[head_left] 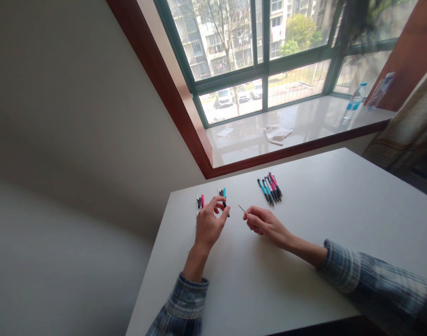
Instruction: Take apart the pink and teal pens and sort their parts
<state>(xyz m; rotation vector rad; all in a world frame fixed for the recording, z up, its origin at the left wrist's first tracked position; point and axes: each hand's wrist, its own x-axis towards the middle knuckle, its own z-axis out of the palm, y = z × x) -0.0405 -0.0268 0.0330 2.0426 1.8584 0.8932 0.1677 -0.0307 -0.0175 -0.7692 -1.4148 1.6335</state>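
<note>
Plaid sleeves, the left (183,301) and the right (377,273), extend from the lower edge and right side over a white table (311,200). To the left rises a plain pale wall (77,116), deep in shadow near the table. Past the tabletop, a green-framed window (265,65) gives onto apartment blocks, trees and parked cars, bordered by red-brown trim (157,79) over a glossy ledge (248,149). A patterned curtain (405,116) hangs at right.

Bare hands work near the table's far edge. The right hand (265,225) pinches a slim rod (243,209) between thumb and forefinger, its tip angled toward the left hand (210,224), whose thumb and forefinger curve into a ring, their tips nearly together on a dark pen piece (228,215).

Just beyond the right hand, pens (271,187) in turquoise, white and pink with dark grips lie side by side. On the ledge sit a blue-capped bottle (356,98) beside a clear container (377,93), a rumpled cloth (278,134) and white paper (225,132). Smallest are a turquoise piece (224,191) beyond the left fingers and a pink piece (203,200) beside black parts (199,203).
</note>
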